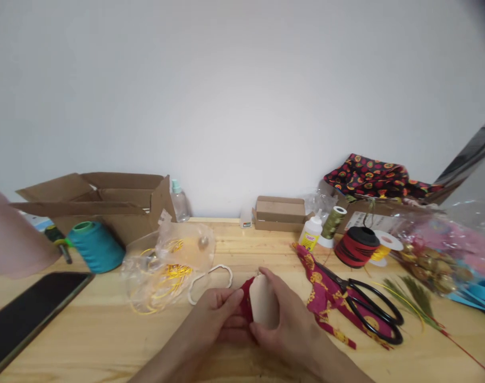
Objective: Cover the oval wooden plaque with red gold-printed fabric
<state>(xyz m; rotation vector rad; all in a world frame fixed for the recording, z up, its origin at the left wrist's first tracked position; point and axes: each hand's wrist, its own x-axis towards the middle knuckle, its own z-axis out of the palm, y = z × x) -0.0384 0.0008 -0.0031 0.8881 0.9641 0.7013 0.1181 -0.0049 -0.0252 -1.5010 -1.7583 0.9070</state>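
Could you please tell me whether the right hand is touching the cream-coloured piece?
Touching: the head view shows the right hand curled around the cream-coloured piece, with digits against its edge.

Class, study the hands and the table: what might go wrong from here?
If the right hand loosens, the pale piece might slip against the red fabric. The scissors lie on the patterned cloth, so tugging it could drag them. The white cord lies close to the left hand, which could snag it.

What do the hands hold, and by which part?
The left fingers hold the red cloth by its left edge; the right fingers grip the pale piece by its upper and lower ends.
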